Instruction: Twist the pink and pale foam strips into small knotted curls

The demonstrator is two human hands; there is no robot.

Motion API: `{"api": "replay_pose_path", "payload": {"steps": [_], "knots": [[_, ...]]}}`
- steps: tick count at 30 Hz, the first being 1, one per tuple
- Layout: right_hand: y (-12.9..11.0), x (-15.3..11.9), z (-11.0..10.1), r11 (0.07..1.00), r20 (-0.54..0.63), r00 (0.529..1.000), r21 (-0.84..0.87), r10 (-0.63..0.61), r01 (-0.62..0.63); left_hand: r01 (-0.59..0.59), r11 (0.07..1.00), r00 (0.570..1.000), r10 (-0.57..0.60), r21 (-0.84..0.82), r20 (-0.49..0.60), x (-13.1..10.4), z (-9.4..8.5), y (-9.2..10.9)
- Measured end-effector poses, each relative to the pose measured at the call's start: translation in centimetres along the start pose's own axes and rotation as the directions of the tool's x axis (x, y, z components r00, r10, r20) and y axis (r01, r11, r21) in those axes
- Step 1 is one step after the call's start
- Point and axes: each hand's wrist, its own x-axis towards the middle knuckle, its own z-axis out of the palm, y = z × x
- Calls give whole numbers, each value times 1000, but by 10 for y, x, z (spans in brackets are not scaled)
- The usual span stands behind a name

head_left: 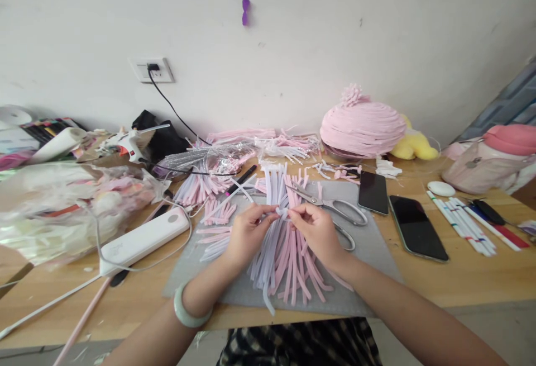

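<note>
My left hand (254, 226) and my right hand (315, 229) meet over the grey cutting mat (368, 268), fingers pinched. Between them they hold a small pale lilac pipe cleaner piece (282, 211), which looks bent or looped. Beneath lie a bundle of lilac pipe cleaners (264, 260) and a bundle of pink pipe cleaners (295, 268), spread over the mat. Large scissors (330, 205) rest with parted blades just beyond my right hand. Shorter pink pipe cleaner pieces (220, 211) sit left of my left hand. My fingers partly hide the held piece.
Two phones (419, 226) and several white markers (464, 225) lie at the right. A pink pipe cleaner dome (362, 128) stands by the wall. At left are a white power bank (144, 240) with cables, a plastic bag (71, 209) and a glue gun (129, 145).
</note>
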Motion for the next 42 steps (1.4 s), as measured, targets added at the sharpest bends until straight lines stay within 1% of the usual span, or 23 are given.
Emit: {"api": "replay_pose_path", "payload": {"steps": [4, 7, 9, 11, 13, 18, 22, 24, 26, 30, 32, 35, 37, 40, 42], "knots": [[5, 0, -1, 987, 4, 994, -117, -107, 107, -55, 997, 998, 54, 53, 24, 0, -1, 1], [4, -1, -2, 965, 32, 983, -184, -183, 186, -84, 993, 995, 80, 83, 53, -2, -1, 3], [3, -1, -2, 948, 60, 972, -217, -227, 234, -99, 989, 994, 92, 107, 64, -3, -2, 4], [2, 0, -3, 941, 88, 966, -218, -245, 258, -126, 984, 990, 117, 122, 82, -3, -2, 4], [2, 1, -3, 952, 109, 969, -189, -222, 239, -162, 978, 983, 149, 130, 106, -3, -3, 4], [4, 7, -5, 986, 176, 980, -117, -95, 116, -200, 967, 969, 170, 158, 181, -1, -4, 3], [2, 9, -4, 997, 212, 977, -68, 37, -23, -215, 964, 947, 167, 157, 274, 2, -5, 1], [1, 9, -3, 997, 199, 978, -51, 65, -56, -188, 973, 945, 141, 136, 295, 4, -4, 1], [1, 8, -3, 998, 176, 982, -41, 64, -57, -138, 984, 952, 99, 117, 291, 6, -5, 1], [-1, 9, -4, 995, 117, 988, -8, 100, -100, 2, 994, 978, -24, 108, 205, 11, -8, 1], [-2, 10, -5, 993, 81, 990, 7, 117, -118, 70, 994, 980, -84, 81, 182, 13, -10, 2], [-3, 10, -5, 992, 51, 991, 15, 123, -124, 181, 984, 960, -177, 2, 215, 14, -11, 5], [-2, 10, -5, 993, 43, 992, 17, 118, -119, 271, 958, 944, -245, -93, 222, 14, -9, 6], [-1, 8, -5, 995, 31, 995, 17, 99, -100, 370, 893, 925, -329, -257, 190, 13, -7, 8], [-1, 7, -5, 996, 27, 995, 17, 92, -93, 391, 864, 920, -357, -319, 159, 12, -6, 7]]}}
